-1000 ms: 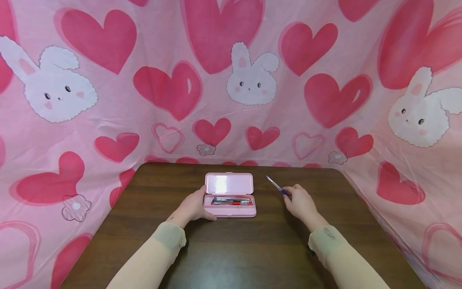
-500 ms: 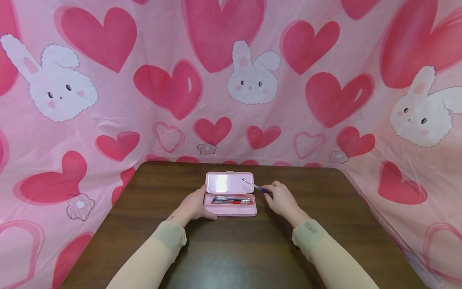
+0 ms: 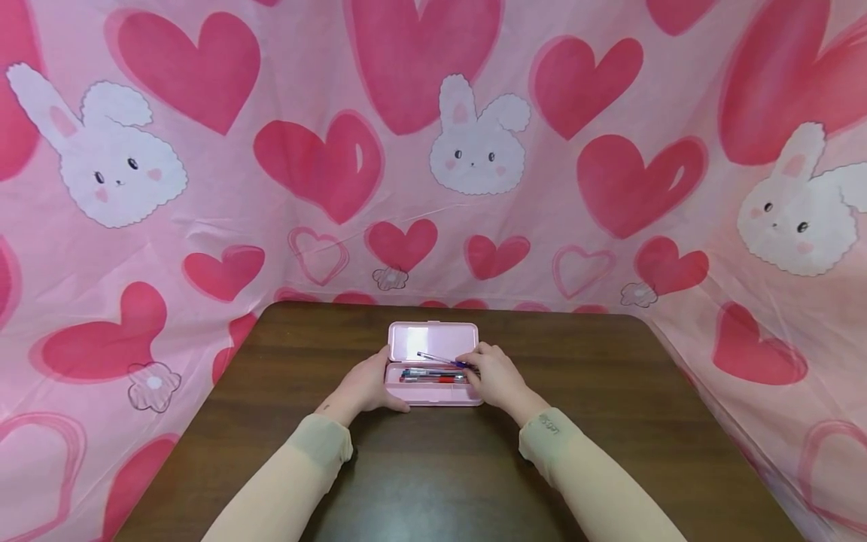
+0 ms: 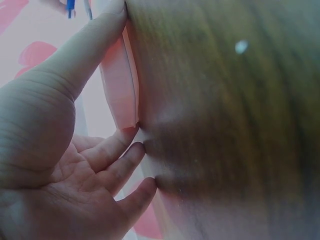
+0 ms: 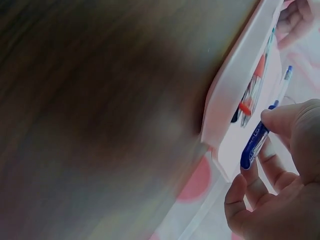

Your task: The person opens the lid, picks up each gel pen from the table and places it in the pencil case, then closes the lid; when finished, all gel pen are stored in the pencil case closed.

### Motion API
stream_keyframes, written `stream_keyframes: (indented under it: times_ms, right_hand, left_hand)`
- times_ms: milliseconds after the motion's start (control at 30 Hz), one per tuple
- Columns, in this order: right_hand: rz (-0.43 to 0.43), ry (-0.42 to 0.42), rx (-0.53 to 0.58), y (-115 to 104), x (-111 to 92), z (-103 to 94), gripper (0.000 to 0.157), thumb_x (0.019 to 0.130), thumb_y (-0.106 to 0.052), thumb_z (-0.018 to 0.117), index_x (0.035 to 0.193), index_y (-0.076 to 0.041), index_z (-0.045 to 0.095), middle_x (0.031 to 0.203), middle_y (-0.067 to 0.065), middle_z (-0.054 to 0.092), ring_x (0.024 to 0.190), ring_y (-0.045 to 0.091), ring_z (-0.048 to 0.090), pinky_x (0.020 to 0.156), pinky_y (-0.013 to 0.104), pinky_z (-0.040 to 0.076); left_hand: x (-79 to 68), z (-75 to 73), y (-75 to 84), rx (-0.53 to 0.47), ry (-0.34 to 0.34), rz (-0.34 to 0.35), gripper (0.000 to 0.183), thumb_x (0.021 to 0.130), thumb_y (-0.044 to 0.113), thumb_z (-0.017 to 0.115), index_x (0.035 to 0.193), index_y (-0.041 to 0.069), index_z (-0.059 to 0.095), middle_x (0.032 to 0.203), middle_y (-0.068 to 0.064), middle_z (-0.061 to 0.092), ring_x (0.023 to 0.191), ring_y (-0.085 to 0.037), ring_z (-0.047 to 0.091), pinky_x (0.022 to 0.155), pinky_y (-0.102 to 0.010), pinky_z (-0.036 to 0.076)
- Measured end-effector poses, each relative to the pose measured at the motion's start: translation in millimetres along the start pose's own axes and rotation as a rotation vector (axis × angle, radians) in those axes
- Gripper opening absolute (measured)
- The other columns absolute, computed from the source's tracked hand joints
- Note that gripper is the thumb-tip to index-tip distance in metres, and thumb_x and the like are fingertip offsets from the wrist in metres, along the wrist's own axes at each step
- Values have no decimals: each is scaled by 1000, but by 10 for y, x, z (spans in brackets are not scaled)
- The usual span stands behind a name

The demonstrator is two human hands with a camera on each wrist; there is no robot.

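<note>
An open pink pencil case (image 3: 420, 395) lies on the table, its lid (image 3: 447, 336) tipped back. Inside it are several pens (image 3: 427, 376), some with red parts. My left hand (image 3: 366, 385) holds the case's left end, thumb along the front and fingers round the end; the left wrist view shows fingertips against the tabletop. A blue-ended clear pen (image 5: 257, 142) is pinched between the thumb and fingers of my right hand (image 3: 497, 380). That pen is over the back of the case, pointing left in front of the lid.
Dark wood-grain table (image 3: 433, 467) runs under both forearms. A pink cloth (image 3: 406, 181) with hearts and rabbit faces hangs behind it and at both sides. Light glares on the inside of the lid.
My right hand has moved left with the pen, from beside the case to over it. My left hand has stayed at the case's left end.
</note>
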State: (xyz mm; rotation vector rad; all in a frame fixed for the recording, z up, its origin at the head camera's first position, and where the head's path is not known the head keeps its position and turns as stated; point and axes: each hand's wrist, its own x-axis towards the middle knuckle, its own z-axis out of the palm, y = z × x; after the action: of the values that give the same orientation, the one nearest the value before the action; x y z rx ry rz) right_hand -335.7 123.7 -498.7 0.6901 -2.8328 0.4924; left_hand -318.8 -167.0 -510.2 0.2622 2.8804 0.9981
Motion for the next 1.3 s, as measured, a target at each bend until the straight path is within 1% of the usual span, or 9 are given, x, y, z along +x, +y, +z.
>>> stream_keyframes:
  times_ms: [100, 267, 533, 800, 900, 1000, 1067, 1133, 1300]
  right_hand:
    - [-25, 1, 0, -34, 23, 37, 27, 100, -18, 80, 127, -19, 83, 111, 6, 69, 101, 27, 61, 93, 48, 57]
    - [-39, -15, -6, -90, 57, 83, 27, 101, -18, 79, 127, -20, 83, 110, 4, 69, 104, 27, 61, 94, 49, 56]
    - [-97, -28, -36, -172, 98, 145, 27, 100, -14, 78, 125, -22, 84, 107, 3, 69, 105, 27, 61, 90, 48, 54]
    - [-81, -98, -68, -244, 115, 139, 32, 102, -15, 76, 130, -29, 83, 109, 2, 70, 104, 25, 61, 89, 42, 51]
    - [-79, -123, -71, -255, 116, 133, 35, 101, -16, 77, 133, -29, 81, 111, 3, 70, 105, 26, 62, 90, 43, 52]
    - [-62, -135, -59, -256, 126, 130, 35, 101, -22, 79, 135, -28, 80, 113, 4, 70, 107, 26, 62, 94, 46, 53]
    - [-36, -121, -42, -249, 149, 131, 35, 101, -28, 79, 136, -26, 79, 115, 5, 70, 110, 27, 62, 99, 48, 54]
    - [7, -80, -16, -240, 180, 129, 36, 102, -34, 78, 136, -24, 79, 118, 7, 70, 113, 28, 63, 104, 50, 56]
    - [132, 107, 70, -190, 285, 115, 40, 104, -38, 75, 135, -12, 76, 127, 17, 69, 119, 37, 66, 112, 54, 58]
  left_hand:
    - [0, 3, -5, 0, 2, -1, 126, 67, 43, 107, 168, 15, 37, 163, -13, 57, 146, -37, 58, 127, -63, 45]
    - [12, 4, -21, 0, 6, -6, 128, 67, 43, 107, 169, 15, 36, 165, -13, 56, 149, -37, 57, 128, -63, 44]
    - [19, 1, -42, 20, 8, 17, 130, 64, 45, 108, 168, 13, 37, 163, -15, 58, 145, -37, 59, 127, -61, 46]
    - [27, 1, -31, 16, 4, 20, 131, 64, 44, 108, 169, 13, 36, 163, -15, 58, 146, -36, 59, 127, -60, 46]
    - [28, -1, -32, 2, 5, 23, 130, 64, 42, 109, 168, 14, 37, 162, -13, 59, 145, -36, 60, 127, -60, 46]
    - [24, 0, -37, -13, 2, 19, 129, 64, 42, 108, 168, 16, 38, 162, -12, 59, 145, -36, 59, 127, -61, 46]
    - [28, 2, -44, -15, -2, 15, 128, 64, 43, 108, 168, 17, 38, 162, -11, 59, 144, -36, 60, 126, -62, 46]
    - [29, 6, -49, -13, -2, 12, 126, 65, 43, 108, 167, 17, 39, 161, -11, 60, 143, -35, 61, 125, -62, 47]
    - [29, 15, -42, -21, 6, 13, 124, 65, 41, 108, 166, 17, 40, 158, -11, 62, 143, -36, 62, 125, -62, 48]
